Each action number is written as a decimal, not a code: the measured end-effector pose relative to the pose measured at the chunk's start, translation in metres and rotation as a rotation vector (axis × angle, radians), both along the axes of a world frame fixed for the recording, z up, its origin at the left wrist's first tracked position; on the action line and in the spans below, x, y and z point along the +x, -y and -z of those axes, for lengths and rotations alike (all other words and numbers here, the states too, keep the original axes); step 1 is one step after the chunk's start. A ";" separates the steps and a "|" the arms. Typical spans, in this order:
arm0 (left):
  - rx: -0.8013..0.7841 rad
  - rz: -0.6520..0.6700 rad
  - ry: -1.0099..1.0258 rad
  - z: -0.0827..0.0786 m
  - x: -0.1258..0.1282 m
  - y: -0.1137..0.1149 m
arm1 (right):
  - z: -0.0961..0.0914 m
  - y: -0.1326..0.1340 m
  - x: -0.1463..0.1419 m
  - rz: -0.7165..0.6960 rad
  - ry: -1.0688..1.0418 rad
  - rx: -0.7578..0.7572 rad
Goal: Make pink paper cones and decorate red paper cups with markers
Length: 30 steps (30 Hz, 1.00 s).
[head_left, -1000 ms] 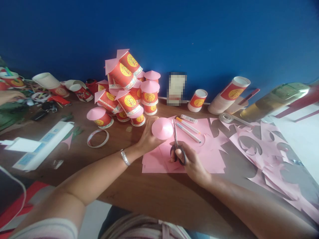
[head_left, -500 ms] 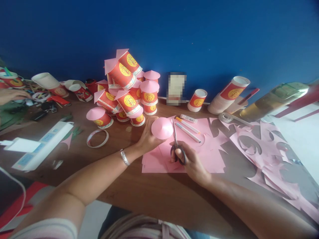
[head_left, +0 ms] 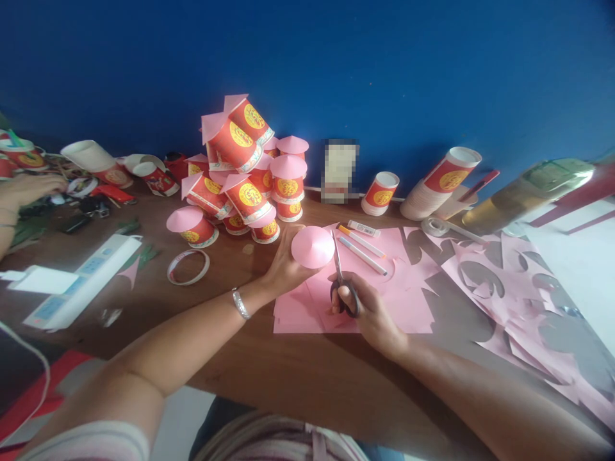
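My left hand (head_left: 287, 266) is closed beneath a pink paper cone (head_left: 312, 248), which faces up toward me. Whatever sits under the cone is hidden by it and by my fingers. In my right hand (head_left: 368, 310) are dark-handled scissors (head_left: 344, 298), with fingers through the loops. The blades point away from me, and their tips are close by the cone's right edge; I cannot tell whether they touch. Under both hands lie pink paper sheets (head_left: 307, 315). An orange-capped marker (head_left: 362, 242) and a blue-capped marker (head_left: 362, 256) rest on the paper, just right of the blades.
Red paper cups with pink cone tops (head_left: 247, 198) are piled at the back. A cup stack (head_left: 439, 182), a tape roll (head_left: 435, 226) and pink scraps (head_left: 519, 320) lie right. Left are a tape ring (head_left: 188, 267), a power strip (head_left: 86, 282) and another person's hand (head_left: 33, 189).
The scissors' handles have shifted very slightly right, while my left hand and the cone stay put. At the far left, the other person's hand and forearm have moved farther into view.
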<state>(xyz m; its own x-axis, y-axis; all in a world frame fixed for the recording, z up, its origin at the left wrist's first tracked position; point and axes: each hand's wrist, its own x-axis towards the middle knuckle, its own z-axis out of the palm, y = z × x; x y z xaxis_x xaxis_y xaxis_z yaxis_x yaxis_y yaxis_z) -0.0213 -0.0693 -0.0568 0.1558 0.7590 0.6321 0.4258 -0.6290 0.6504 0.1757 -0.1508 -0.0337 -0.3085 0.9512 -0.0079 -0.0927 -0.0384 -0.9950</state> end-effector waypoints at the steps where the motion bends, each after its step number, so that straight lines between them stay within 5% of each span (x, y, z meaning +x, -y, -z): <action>1: -0.009 -0.007 0.002 0.000 0.000 0.000 | 0.001 0.000 0.000 0.003 -0.002 0.001; 19: -0.094 -0.045 0.005 -0.007 -0.001 0.001 | -0.008 -0.008 0.005 0.032 0.054 0.075; 26: -0.144 0.077 0.069 -0.009 -0.003 0.008 | -0.003 -0.010 0.004 0.031 0.058 0.030; 30: -0.385 0.283 0.249 -0.015 0.000 0.011 | -0.001 -0.011 0.005 -0.006 0.087 -0.009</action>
